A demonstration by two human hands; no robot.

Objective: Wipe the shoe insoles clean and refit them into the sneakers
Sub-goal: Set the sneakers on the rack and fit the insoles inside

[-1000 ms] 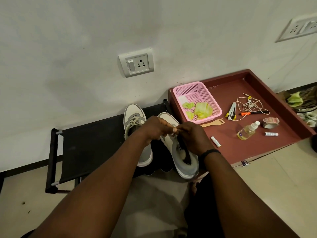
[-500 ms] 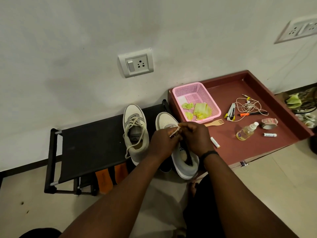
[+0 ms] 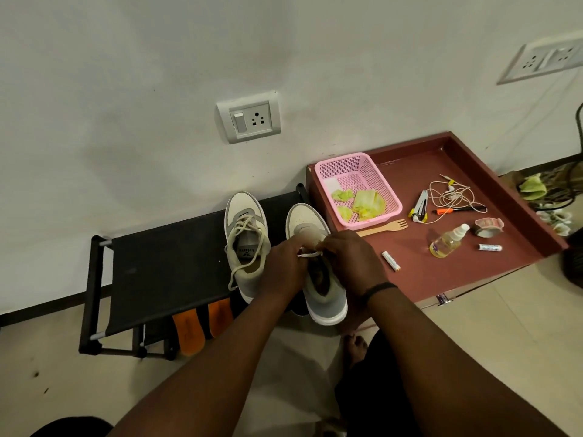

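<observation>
Two grey sneakers are seen side by side on a black rack. A white lace of the right sneaker is pinched between the left hand and the right hand. The left sneaker lies loosely laced, while two orange insoles are stood beneath the rack.

Single head-worn view, looking forward and steeply down from close above the black rack, wall behind; edges bent, probably wide-angle distortion.
</observation>
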